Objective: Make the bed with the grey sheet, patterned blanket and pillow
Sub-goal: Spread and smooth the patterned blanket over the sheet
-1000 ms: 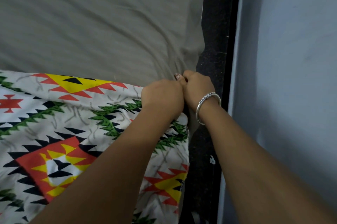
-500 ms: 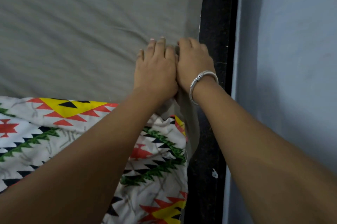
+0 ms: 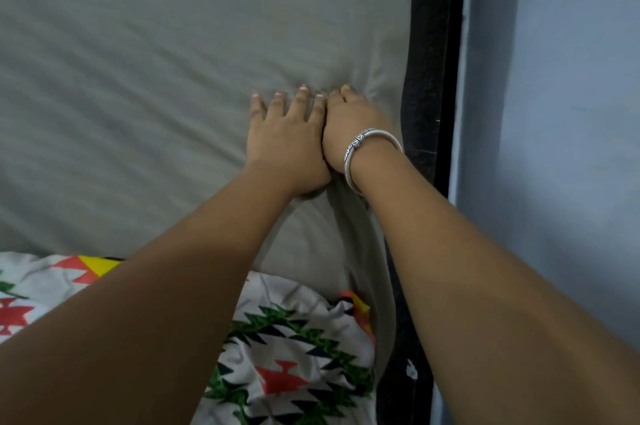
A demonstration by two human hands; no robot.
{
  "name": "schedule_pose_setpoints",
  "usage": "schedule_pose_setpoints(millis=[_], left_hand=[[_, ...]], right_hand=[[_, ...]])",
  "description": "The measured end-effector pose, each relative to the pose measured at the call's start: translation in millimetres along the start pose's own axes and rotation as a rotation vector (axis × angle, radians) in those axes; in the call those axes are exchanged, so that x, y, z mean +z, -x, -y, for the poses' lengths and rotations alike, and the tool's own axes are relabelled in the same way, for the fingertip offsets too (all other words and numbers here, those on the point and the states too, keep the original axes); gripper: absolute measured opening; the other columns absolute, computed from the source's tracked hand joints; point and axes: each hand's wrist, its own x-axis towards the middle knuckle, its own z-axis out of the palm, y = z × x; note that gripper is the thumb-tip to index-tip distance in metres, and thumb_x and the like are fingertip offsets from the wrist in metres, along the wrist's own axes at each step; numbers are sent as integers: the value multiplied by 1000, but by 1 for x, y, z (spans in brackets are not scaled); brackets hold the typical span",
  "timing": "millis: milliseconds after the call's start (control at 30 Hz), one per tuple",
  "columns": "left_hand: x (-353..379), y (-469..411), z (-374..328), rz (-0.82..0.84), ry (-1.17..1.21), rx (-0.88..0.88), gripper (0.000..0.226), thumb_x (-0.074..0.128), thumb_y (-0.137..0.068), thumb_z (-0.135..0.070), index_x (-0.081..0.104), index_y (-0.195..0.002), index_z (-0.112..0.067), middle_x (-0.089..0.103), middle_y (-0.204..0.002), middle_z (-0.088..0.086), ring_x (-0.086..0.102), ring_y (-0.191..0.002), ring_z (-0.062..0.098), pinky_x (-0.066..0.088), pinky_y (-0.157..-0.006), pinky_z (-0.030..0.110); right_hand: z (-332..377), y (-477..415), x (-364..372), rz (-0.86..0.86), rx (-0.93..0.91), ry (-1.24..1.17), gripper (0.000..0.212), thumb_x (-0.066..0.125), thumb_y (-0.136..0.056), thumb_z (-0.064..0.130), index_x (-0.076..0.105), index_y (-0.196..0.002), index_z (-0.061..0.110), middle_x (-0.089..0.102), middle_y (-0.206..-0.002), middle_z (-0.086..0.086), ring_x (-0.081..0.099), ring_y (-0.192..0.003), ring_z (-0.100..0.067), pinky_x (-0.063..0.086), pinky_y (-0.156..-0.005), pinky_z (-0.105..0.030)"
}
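Two hands touching, left hand (image 3: 287, 144), right hand (image 3: 349, 128) (pressing grey sheet (image 3: 166, 71))

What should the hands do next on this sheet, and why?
The left hand lies flat on the sheet, the right hand beside it near the frame. Creases fan out ahead of them and leftward. So probably slide both forward along the edge, to smooth that part.

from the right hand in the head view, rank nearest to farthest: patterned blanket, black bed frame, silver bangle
1. silver bangle: on the wrist of the right hand itself.
2. black bed frame: just to the hand's right.
3. patterned blanket: farthest, bunched at the bottom, under the forearms.
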Motion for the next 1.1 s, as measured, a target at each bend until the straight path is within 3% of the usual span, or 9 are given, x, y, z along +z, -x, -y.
schedule_pose_setpoints(millis=[67,133,267,367,433,667,800,967,1100], left_hand=[[-6,-8,10,26,-40,52,83,46,-85,-52,8,-151,-18,17,-156,6,24,-139,33,3,-114,54],[-12,-18,21,55,32,77,83,51,-86,-42,7,-151,-15,27,-152,7,34,-134,32,11,-114,49],[-11,-30,35,73,269,93,89,62,-81,-24,7,-150,-10,28,-145,14,43,-123,35,37,-98,41],[0,-40,44,110,231,95,98,64,-77,-31,2,-150,-8,6,-155,18,24,-138,35,31,-107,41],[8,-47,48,123,166,109,97,61,-79,-37,2,-150,-6,1,-156,19,14,-142,34,24,-111,39],[10,-49,47,133,135,99,87,54,-85,-39,6,-150,-8,2,-156,18,19,-140,34,25,-109,39],[-10,-47,43,197,158,59,72,47,-94,-28,6,-150,-8,-3,-156,20,23,-138,36,22,-111,36],[-24,-62,44,252,186,71,70,50,-93,-18,11,-149,-4,17,-153,20,24,-140,30,26,-110,35],[-25,-77,41,282,218,19,92,59,-87,-14,-8,-149,-5,27,-147,19,36,-132,34,32,-105,39]], right_hand=[[9,-6,-6,7,22,29,43,24,-98,21,41,-137,14,42,-142,-10,40,-131,-25,31,-105,-39],[18,-11,-14,6,89,-7,41,25,-99,25,41,-134,11,50,-134,-11,48,-123,-27,36,-100,-39],[32,-21,-21,57,129,7,58,25,-99,33,1,-150,21,44,-139,-13,48,-123,-30,36,-98,-42],[39,-24,-23,132,161,79,70,35,-95,34,-7,-150,24,32,-146,-15,42,-128,-32,33,-102,-44],[42,-25,-22,150,190,97,72,36,-95,36,-8,-150,24,26,-148,-16,39,-130,-33,30,-104,-46],[42,-28,-14,170,217,94,73,38,-95,40,-8,-150,25,21,-148,-16,34,-133,-34,25,-108,-45],[41,-32,-15,216,205,63,81,46,-92,41,-8,-150,27,22,-146,-16,37,-131,-33,28,-108,-44],[40,-39,-16,254,222,2,84,51,-88,43,-5,-150,30,22,-146,-15,41,-128,-33,33,-107,-44],[39,-52,-16,265,172,6,90,62,-79,45,9,-149,25,32,-145,-8,40,-130,-26,38,-104,-43]])
